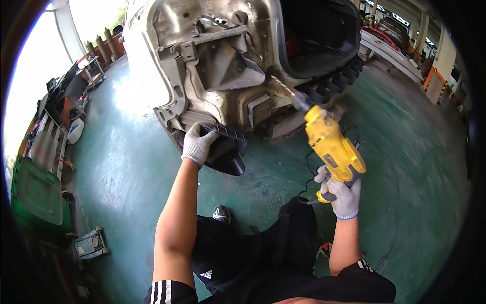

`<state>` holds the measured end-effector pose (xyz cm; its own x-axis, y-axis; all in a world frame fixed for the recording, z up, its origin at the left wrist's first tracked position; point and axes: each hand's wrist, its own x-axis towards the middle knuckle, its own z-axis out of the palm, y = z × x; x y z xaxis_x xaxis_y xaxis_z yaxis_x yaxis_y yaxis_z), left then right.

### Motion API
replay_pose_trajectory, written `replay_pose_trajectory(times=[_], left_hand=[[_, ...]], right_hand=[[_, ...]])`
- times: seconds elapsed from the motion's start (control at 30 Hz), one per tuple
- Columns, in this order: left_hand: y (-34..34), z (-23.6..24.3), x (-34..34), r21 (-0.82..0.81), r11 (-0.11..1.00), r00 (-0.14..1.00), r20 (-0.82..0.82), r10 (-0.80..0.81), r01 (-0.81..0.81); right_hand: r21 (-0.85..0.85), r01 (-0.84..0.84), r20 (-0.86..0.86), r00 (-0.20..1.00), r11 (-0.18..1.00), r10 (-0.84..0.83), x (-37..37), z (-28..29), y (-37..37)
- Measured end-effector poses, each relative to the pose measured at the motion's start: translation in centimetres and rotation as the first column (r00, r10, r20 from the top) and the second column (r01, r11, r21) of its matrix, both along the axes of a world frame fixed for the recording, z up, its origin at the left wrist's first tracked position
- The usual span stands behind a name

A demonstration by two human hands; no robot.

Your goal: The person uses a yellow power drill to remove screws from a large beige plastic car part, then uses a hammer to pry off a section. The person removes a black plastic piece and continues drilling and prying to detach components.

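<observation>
My right hand [345, 196], in a white knit glove, is wrapped round the handle of a yellow corded power drill [330, 142]. Its long drill bit [282, 85] points up and left at the car's rear corner. With a gloved grip, my left hand [198, 142] pinches the edge of a black plastic trim piece [225, 152] low on the car body. Stripped of its outer panels, the rear of the car body [223, 109] shows bare, dirty metal. The bit's tip appears close to the metal; whether it touches, I cannot tell.
A black cord [305, 192] runs from the drill by my knee. At left stand a green bin [40, 195], a white jug [76, 130] and a small wheeled dolly [90, 244]. The open trunk [319, 35] is at upper right. Underfoot is a green floor [126, 202].
</observation>
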<state>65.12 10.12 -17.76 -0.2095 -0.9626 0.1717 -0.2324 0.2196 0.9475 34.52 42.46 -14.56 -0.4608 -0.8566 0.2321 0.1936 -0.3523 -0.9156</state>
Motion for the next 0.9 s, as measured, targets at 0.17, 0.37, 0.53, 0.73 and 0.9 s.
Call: replay_pose_trajectory(times=[0.17, 0.37, 0.53, 0.73, 0.9], left_hand=[[-0.5, -0.6, 0.4, -0.009, 1.000, 0.999, -0.037, 0.003, -0.003], [-0.2, -0.1, 0.1, -0.054, 0.998, 0.999, 0.038, 0.031, -0.029], [-0.4, -0.4, 0.1, -0.059, 0.998, 0.998, 0.045, 0.031, -0.028], [-0.6, -0.2, 0.5, -0.033, 0.999, 0.998, 0.054, 0.019, -0.017], [-0.8, -0.2, 0.4, -0.045, 0.999, 0.997, 0.075, 0.014, -0.011]], right_hand=[[0.042, -0.086, -0.167, 0.982, 0.995, 0.092, 3.9, 4.4, -4.2], [0.090, -0.158, -0.212, 0.962, 0.983, 0.174, 6.1, 5.2, -8.1], [0.081, -0.157, -0.203, 0.964, 0.984, 0.170, 6.5, 5.0, -8.9], [0.075, -0.176, -0.199, 0.962, 0.981, 0.188, 6.2, 5.1, -9.4], [0.063, -0.181, -0.187, 0.964, 0.981, 0.190, 6.3, 4.7, -9.5]])
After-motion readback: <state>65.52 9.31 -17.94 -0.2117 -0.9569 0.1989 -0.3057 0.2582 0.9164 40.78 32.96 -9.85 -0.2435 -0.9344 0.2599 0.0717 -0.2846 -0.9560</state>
